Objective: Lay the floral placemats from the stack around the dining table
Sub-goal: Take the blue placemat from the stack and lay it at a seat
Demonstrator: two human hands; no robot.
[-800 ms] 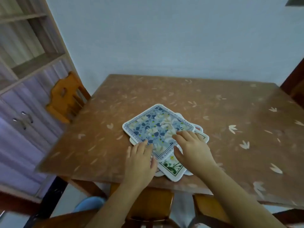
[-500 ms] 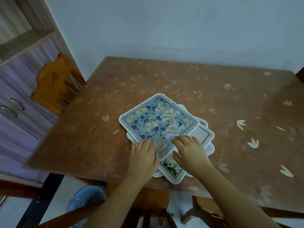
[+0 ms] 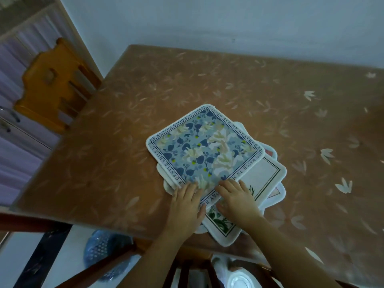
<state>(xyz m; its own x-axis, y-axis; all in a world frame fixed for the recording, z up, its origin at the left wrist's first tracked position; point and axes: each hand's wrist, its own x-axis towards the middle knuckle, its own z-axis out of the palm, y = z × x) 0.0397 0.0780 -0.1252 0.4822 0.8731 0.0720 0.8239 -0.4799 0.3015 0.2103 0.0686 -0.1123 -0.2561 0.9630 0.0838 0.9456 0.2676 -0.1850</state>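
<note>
A skewed stack of floral placemats lies near the front edge of the brown dining table. On top is a blue placemat with white flowers and a lettered border. My left hand and my right hand both rest on the near corner of that top placemat, fingers flat and slightly spread, pressing on it. A white placemat with green leaves shows under my hands. Lower placemats are mostly covered.
An orange wooden chair stands at the table's left side, in front of a purple cabinet. A pale wall runs behind the table. Below the front edge are dark chair rails, a blue basket and a white round object.
The view has tipped down and closer to the table. Both hands stay on the near corner of the top blue placemat, which has shifted only slightly on the stack.
</note>
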